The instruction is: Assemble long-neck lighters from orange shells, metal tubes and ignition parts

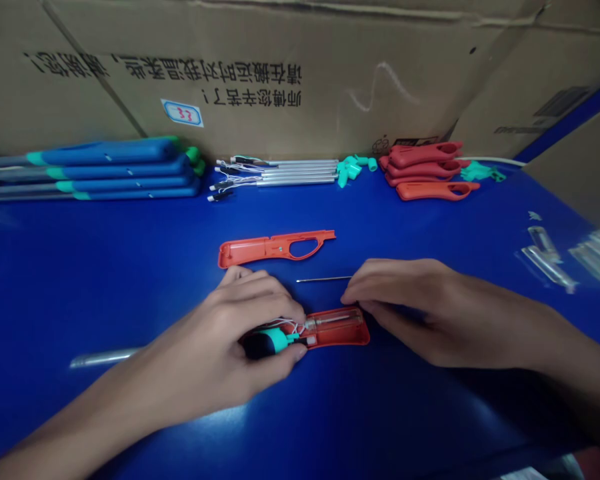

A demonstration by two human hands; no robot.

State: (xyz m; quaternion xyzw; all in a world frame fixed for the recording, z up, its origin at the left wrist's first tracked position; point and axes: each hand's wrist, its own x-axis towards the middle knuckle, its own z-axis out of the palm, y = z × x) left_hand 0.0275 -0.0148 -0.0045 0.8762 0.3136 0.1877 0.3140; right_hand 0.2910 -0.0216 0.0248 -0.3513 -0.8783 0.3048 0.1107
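Observation:
My left hand (250,317) is closed around a red lighter half-shell (366,333), its open side up. In that shell lie a clear fuel tank (330,321), white wires (293,325) and a turquoise trigger (279,340). A silver tube (103,358) sticks out to the left beneath my left forearm. My right hand (405,303) is closed just beyond the shell's right end, fingertips close to its rim. From its fingers a thin metal rod (323,279) points left; its other end is hidden. Behind my left hand lies the other red half-shell (245,252), inner side up.
Along a cardboard wall (330,80) lie stacked blue lighters (130,167), silver tubes with wires (300,172), turquoise triggers (350,170) and red shells (423,163). Clear tanks (547,260) are scattered at the right on the blue table (155,247).

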